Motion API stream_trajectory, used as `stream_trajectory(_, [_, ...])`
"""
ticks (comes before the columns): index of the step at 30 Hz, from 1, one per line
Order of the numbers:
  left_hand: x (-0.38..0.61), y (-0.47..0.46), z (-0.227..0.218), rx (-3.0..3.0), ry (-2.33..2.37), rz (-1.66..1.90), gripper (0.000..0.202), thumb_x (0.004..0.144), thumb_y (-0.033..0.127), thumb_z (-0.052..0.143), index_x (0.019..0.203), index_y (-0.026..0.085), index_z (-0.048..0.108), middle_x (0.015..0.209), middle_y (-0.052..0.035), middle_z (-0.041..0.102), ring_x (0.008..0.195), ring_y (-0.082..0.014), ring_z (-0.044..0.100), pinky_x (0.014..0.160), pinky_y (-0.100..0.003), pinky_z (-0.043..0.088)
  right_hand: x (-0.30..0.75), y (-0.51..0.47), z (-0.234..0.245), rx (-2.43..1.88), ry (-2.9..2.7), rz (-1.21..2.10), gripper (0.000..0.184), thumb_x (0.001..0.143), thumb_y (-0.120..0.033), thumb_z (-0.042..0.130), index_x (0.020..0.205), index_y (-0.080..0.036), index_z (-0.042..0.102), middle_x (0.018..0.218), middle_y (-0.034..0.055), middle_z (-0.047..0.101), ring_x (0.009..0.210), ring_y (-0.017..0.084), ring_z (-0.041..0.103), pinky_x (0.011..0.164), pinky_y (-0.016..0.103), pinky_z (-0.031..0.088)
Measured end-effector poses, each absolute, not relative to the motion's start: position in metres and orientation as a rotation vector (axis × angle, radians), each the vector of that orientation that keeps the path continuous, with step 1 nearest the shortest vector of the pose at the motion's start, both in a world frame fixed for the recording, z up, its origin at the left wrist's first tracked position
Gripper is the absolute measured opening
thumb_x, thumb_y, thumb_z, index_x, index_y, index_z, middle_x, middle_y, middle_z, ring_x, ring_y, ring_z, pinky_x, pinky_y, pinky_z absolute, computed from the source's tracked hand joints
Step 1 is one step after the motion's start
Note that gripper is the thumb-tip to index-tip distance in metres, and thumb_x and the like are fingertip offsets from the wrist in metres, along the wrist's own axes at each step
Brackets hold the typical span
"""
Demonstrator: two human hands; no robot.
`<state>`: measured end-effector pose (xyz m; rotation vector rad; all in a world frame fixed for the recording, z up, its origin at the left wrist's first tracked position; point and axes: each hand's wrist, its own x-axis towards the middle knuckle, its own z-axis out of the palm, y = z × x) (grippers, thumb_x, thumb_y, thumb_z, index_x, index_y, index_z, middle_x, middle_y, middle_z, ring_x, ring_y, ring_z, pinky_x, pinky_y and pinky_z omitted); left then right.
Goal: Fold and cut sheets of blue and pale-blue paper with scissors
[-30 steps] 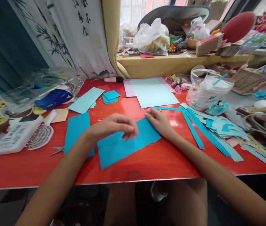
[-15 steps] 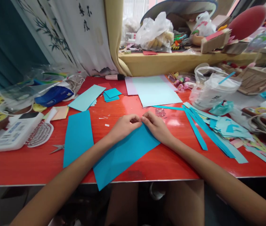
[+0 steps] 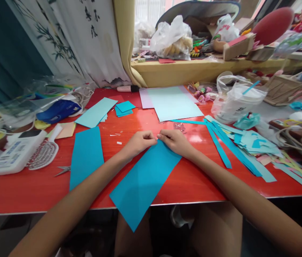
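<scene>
A long sheet of blue paper (image 3: pixel 144 184) lies slanted before me, its near corner hanging past the table's front edge. My left hand (image 3: pixel 141 142) pinches its far corner between thumb and fingers. At the same corner, my right hand (image 3: pixel 176 142) is closed with its fingertips on the paper, close to the left hand's. To the left is another blue paper sheet (image 3: pixel 86 153), partly under my left forearm. Scissors (image 3: pixel 63 169) poke out beside that sheet, their handles hidden.
On the red table (image 3: pixel 201 185), pale sheets (image 3: pixel 176 107) and small blue squares (image 3: pixel 124 108) lie at the back. Blue paper strips (image 3: pixel 233 153) and scraps (image 3: pixel 257 142) are at right, near a bagged cup (image 3: pixel 240 101). A white bottle (image 3: pixel 17 151) and hairbrush (image 3: pixel 44 153) lie left.
The blue sheet has turned, so its near end has swung right and hangs further over the front edge. Both hands stay together at its far corner.
</scene>
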<state>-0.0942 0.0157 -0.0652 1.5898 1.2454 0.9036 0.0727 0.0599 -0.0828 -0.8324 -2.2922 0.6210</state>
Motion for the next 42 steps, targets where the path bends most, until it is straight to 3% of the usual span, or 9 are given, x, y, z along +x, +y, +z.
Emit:
stream_trajectory(11, [-0.088,0.014,-0.059,1.482,1.189,0.87,0.012,0.067,0.021,0.055,0.06,0.015,0.047,0.059,0.0039,0.045,0.056,-0.0081,0.039,0.054,-0.023,0.029,0.096,0.086,-0.076,-0.91,-2.159,0.578,0.036,0.086,-0.04,0.039,0.058,-0.02,0.028,0.054,-0.0038,0.028,0.051,0.01,0.03,0.05,0.026,0.021])
stream_trajectory(30, [-0.11,0.019,-0.054,1.479,1.167,0.693,0.012,0.066,0.021,0.052,0.059,0.016,0.045,0.055,0.0054,0.035,0.05,-0.007,0.028,0.047,-0.023,0.019,0.135,0.128,-0.093,-1.088,-1.953,0.523,0.038,0.084,-0.043,0.04,0.057,-0.021,0.026,0.057,-0.0038,0.024,0.054,0.011,0.027,0.051,0.026,0.02])
stream_trajectory(38, [-0.131,0.01,-0.021,1.404,0.936,0.561,0.008,0.064,0.021,0.055,0.058,0.018,0.051,0.053,0.0026,0.047,0.049,-0.009,0.044,0.05,-0.024,0.035,0.14,0.132,-0.094,-1.071,-1.907,0.6,0.039,0.082,-0.047,0.041,0.057,-0.021,0.027,0.058,-0.0036,0.024,0.054,0.011,0.027,0.051,0.026,0.022])
stream_trajectory(42, [-0.154,-0.006,-0.012,1.447,0.717,0.436,0.024,0.053,0.041,0.066,0.047,0.022,0.052,0.042,-0.0041,0.052,0.043,-0.0163,0.05,0.045,-0.031,0.039,0.143,0.132,-0.092,-1.076,-1.855,0.648,0.04,0.082,-0.049,0.042,0.058,-0.021,0.027,0.059,-0.0037,0.023,0.054,0.011,0.025,0.051,0.026,0.021])
